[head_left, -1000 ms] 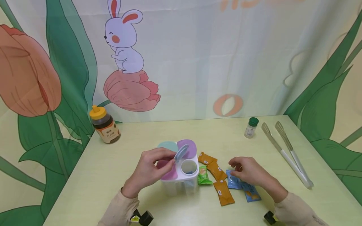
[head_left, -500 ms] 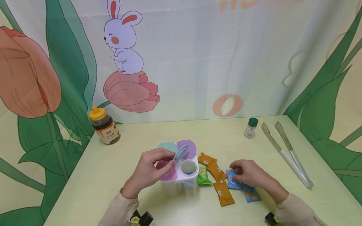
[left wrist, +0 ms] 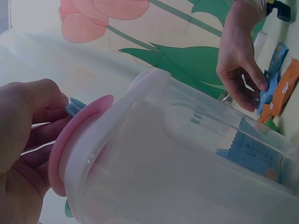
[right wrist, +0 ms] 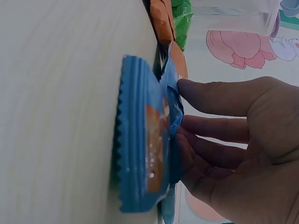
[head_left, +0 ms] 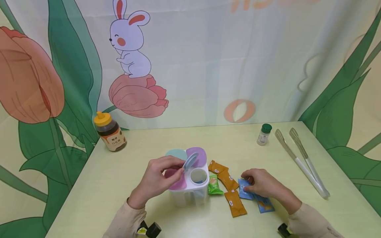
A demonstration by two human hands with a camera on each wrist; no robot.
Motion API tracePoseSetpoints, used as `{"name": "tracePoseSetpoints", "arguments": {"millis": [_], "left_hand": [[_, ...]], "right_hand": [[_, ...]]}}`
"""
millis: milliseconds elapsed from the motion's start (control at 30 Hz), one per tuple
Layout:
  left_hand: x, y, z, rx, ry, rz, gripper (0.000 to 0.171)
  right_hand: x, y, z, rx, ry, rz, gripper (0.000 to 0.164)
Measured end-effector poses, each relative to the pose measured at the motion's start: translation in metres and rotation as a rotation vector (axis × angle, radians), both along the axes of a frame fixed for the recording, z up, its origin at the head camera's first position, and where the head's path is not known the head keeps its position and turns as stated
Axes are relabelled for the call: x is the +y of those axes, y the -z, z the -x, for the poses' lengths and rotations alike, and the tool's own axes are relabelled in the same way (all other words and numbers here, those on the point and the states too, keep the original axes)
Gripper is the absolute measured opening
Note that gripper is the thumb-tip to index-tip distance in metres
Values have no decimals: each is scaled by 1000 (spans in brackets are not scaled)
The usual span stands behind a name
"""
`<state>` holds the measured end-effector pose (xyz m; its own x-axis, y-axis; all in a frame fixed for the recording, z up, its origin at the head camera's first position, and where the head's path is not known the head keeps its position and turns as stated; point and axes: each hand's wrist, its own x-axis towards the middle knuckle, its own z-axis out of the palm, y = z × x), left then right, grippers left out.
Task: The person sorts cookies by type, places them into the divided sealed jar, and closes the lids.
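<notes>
My left hand pinches the raised light blue lid of a clear, white-topped storage box. Under that lid the round opening is uncovered, and through the box's side in the left wrist view a blue packet shows inside. On the table to the right, my right hand has its thumb and fingers on a blue snack packet, which they appear to pinch. A second blue packet lies beside it, partly under the hand. In the right wrist view the thumb touches the packet's edge.
Several orange packets and a green packet lie between box and right hand. A honey bottle stands back left. A green-capped jar and tongs are at the right. A printed curtain hangs behind the table.
My right hand has come down from just above the blue packet, and its thumb and fingers have closed in on it. The left hand and lid have stayed put.
</notes>
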<state>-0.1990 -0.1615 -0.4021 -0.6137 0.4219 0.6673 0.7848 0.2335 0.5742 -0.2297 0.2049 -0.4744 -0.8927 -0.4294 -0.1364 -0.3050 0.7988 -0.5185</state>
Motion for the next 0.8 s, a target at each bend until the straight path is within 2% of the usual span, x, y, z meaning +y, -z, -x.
{"name": "tracePoseSetpoints", "arguments": {"millis": [567, 800], "left_hand": [[1, 0, 1, 14, 3, -7, 18], [0, 0, 1, 15, 7, -8, 18]], "right_hand": [[-3, 0, 1, -2, -7, -55, 34], [-1, -1, 0, -3, -46, -98, 29]]}}
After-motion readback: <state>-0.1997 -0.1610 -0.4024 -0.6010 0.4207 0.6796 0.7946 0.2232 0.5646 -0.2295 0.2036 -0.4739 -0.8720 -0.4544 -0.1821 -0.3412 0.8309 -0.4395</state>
